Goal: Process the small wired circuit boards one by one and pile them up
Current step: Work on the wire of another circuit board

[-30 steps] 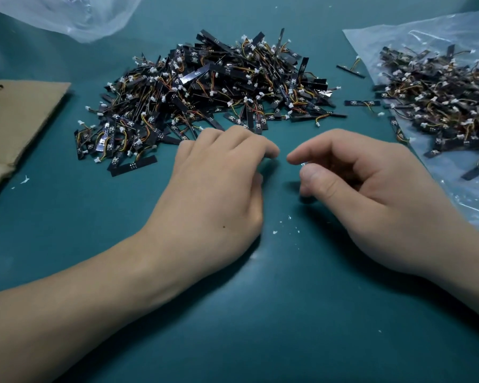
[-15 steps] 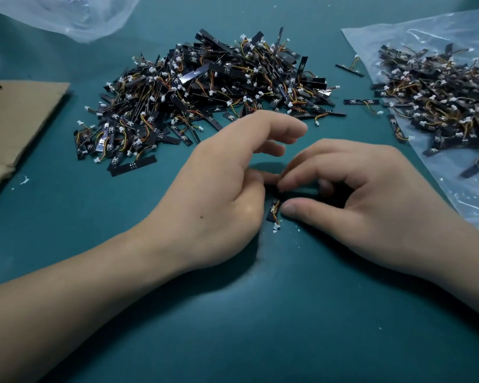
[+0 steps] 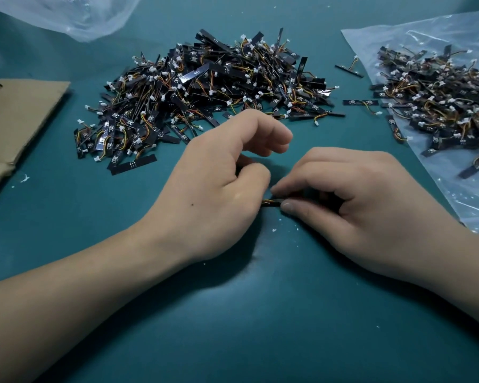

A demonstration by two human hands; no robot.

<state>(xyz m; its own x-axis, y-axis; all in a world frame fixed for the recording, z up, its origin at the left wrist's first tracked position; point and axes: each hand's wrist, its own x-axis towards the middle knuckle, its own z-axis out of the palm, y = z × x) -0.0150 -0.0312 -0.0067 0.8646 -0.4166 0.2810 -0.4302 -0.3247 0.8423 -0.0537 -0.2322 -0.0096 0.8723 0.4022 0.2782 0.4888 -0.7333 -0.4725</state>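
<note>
One small black circuit board with orange and yellow wires is held just above the green mat, between my two hands. My left hand pinches its left end with thumb and forefinger, the other fingers raised and curled. My right hand pinches its right end between thumb and forefinger. Most of the board is hidden by the fingers. A large heap of the same wired boards lies behind my hands. A second heap lies on a clear plastic sheet at the right.
A few loose boards lie between the two heaps. A flat piece of cardboard lies at the left edge. A crumpled clear plastic bag is at the back left. White crumbs dot the green mat.
My hands came together from apart. The board turned from hanging upright between them to lying level, both hands now pinching its ends. My left fingers lifted.
</note>
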